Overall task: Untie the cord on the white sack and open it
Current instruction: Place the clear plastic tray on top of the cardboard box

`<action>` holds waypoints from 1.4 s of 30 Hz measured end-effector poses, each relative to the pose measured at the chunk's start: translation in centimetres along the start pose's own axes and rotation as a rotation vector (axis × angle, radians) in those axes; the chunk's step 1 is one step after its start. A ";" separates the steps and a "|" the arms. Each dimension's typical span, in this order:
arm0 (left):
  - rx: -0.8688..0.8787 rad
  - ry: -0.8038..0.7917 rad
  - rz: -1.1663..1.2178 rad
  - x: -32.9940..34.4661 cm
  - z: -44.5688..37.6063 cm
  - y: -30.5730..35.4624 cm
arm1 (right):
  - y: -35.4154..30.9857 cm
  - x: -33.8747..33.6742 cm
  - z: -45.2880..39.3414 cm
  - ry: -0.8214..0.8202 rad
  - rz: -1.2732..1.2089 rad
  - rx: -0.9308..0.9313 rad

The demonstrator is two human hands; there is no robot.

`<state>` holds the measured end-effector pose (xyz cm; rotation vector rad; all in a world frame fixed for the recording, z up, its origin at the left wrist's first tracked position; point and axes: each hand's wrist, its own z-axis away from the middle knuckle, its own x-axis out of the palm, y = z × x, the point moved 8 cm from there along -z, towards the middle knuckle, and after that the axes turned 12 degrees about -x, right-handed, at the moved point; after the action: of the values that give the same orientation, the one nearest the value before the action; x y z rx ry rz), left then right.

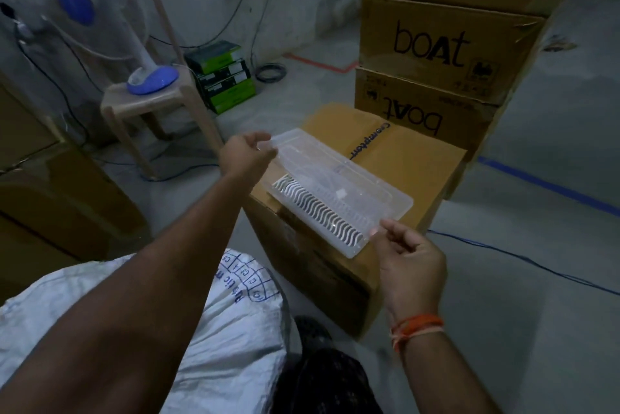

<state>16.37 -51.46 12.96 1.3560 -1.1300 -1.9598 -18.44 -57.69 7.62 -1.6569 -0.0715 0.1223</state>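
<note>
The white woven sack (231,340) with blue print lies at the bottom left, under my left forearm; no cord shows on it. A clear plastic tray (339,185) with a white slotted insert rests on a brown cardboard box (412,162). My left hand (246,153) grips the tray's far left corner. My right hand (411,262) pinches its near right corner, with orange threads around the wrist.
Three stacked "boat" cartons (436,44) rise behind the box. A beige plastic stool (151,105) carries a blue-and-white table fan (77,8) at the left. Green boxes (221,75) sit by the wall. Blue cables (523,259) run over the grey floor. Brown cartons (50,199) stand at the left.
</note>
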 end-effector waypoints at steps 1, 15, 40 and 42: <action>0.033 0.029 -0.079 -0.3 0.1 -0.2 | 0.1 0.3 0.4 -0.015 0.028 -0.011; 0.009 0.045 -0.178 -1.3 -0.4 -4.6 | 2.0 3.3 2.8 -0.091 0.020 0.025; 0.154 -0.170 -0.296 4.3 -4.1 0.3 | 3.3 2.9 -4.8 0.115 -0.048 0.066; 0.171 -0.179 -0.326 5.0 -4.7 0.7 | 3.7 3.1 -5.3 0.124 -0.048 0.069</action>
<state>18.83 -57.35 10.30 1.5606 -1.2467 -2.2977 -14.85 -62.93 4.26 -1.5889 -0.0129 -0.0141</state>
